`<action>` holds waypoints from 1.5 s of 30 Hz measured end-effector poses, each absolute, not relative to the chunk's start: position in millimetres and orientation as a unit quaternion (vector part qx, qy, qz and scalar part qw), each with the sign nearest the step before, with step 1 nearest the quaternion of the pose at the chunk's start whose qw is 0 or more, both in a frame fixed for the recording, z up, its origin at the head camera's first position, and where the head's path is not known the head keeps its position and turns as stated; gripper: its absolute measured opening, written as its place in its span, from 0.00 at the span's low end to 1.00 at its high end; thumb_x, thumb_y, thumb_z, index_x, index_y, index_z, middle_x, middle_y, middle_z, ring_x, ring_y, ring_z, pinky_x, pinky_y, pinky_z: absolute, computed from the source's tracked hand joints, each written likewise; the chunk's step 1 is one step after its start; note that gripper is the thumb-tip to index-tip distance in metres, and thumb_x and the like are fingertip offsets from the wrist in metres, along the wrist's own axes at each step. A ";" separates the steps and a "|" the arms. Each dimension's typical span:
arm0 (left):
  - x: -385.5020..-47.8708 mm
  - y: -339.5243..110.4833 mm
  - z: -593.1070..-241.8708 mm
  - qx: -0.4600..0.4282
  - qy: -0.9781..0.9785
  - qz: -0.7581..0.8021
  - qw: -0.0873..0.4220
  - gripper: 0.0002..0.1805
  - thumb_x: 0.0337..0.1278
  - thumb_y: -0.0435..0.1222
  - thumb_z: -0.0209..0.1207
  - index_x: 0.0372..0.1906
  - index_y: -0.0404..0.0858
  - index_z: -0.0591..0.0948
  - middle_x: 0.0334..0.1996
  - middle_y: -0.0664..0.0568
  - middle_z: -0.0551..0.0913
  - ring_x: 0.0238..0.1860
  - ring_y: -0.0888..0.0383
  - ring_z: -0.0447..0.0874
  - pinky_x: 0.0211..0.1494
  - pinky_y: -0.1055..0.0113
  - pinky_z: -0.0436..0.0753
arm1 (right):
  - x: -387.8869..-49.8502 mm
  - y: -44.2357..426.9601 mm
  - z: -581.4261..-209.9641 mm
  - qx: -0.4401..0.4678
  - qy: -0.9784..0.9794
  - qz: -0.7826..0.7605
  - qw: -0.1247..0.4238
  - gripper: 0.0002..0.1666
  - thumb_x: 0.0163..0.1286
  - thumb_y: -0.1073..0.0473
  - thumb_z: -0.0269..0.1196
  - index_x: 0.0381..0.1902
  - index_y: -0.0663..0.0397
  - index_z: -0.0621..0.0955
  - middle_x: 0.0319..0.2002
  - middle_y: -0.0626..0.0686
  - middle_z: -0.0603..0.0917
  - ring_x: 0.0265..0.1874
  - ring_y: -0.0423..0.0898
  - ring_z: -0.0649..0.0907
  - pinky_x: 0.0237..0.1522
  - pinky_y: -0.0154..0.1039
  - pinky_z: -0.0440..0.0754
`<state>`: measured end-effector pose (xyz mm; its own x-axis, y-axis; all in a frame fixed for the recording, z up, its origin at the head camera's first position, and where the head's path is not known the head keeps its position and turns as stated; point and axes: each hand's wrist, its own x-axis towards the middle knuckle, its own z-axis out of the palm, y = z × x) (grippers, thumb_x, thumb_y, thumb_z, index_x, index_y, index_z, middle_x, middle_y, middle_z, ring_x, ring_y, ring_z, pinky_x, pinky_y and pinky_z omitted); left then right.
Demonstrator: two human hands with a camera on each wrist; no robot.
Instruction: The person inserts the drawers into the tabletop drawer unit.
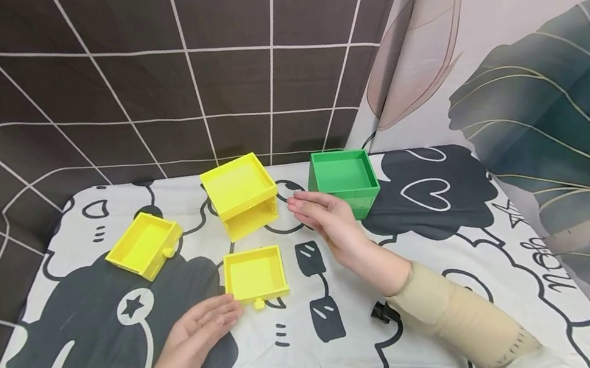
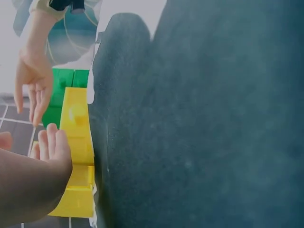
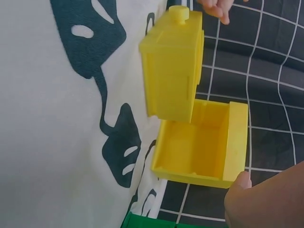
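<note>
A yellow box with an open front stands at the back centre; in the right wrist view its hollow faces the camera. In front of it lies a yellow drawer with a round knob. My left hand is beside that drawer's front left corner, fingers straight; whether it touches cannot be told. My right hand, fingers extended, is just right of the yellow box, holding nothing. Another yellow drawer lies to the left, its knob facing right.
A green box stands at the back right, behind my right hand. A small black object lies by the right sleeve. The patterned cloth ends at a dark gridded curtain at the back.
</note>
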<state>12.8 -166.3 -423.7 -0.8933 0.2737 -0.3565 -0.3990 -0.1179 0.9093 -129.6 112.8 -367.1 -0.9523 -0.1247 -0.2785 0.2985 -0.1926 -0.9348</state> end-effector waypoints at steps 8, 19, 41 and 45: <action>13.0 -181.1 -442.3 -0.005 0.468 0.829 0.307 0.20 0.87 0.32 0.42 0.70 0.38 0.76 0.62 0.58 0.85 0.65 0.65 0.84 0.73 0.72 0.82 | -137.4 100.5 -364.2 0.046 0.631 -0.766 0.114 0.27 0.77 0.66 0.63 0.71 0.68 0.76 0.69 0.67 0.81 0.62 0.49 0.88 0.72 0.43 0.82; 14.0 -176.2 -454.0 -0.046 0.350 0.869 0.347 0.20 0.88 0.34 0.40 0.57 0.46 0.85 0.58 0.56 0.88 0.63 0.63 0.87 0.73 0.70 0.83 | -156.8 86.0 -364.3 -0.002 0.690 -0.723 0.030 0.24 0.76 0.63 0.66 0.67 0.63 0.80 0.64 0.61 0.86 0.65 0.52 0.86 0.71 0.39 0.84; -2.0 -149.0 -447.4 -0.100 0.470 0.804 0.349 0.26 0.84 0.36 0.49 0.73 0.21 0.66 0.63 0.42 0.86 0.60 0.58 0.89 0.69 0.63 0.87 | -205.7 57.8 -372.5 -0.049 0.714 -0.698 -0.022 0.28 0.74 0.68 0.67 0.69 0.69 0.76 0.67 0.66 0.82 0.69 0.59 0.82 0.73 0.44 0.82; -4.2 -143.5 -447.7 -0.096 0.461 0.810 0.351 0.16 0.83 0.35 0.49 0.63 0.30 0.75 0.61 0.42 0.87 0.60 0.56 0.89 0.70 0.61 0.87 | -213.2 56.2 -375.9 -0.043 0.720 -0.693 -0.016 0.27 0.74 0.67 0.67 0.69 0.68 0.77 0.67 0.64 0.83 0.68 0.57 0.83 0.73 0.43 0.82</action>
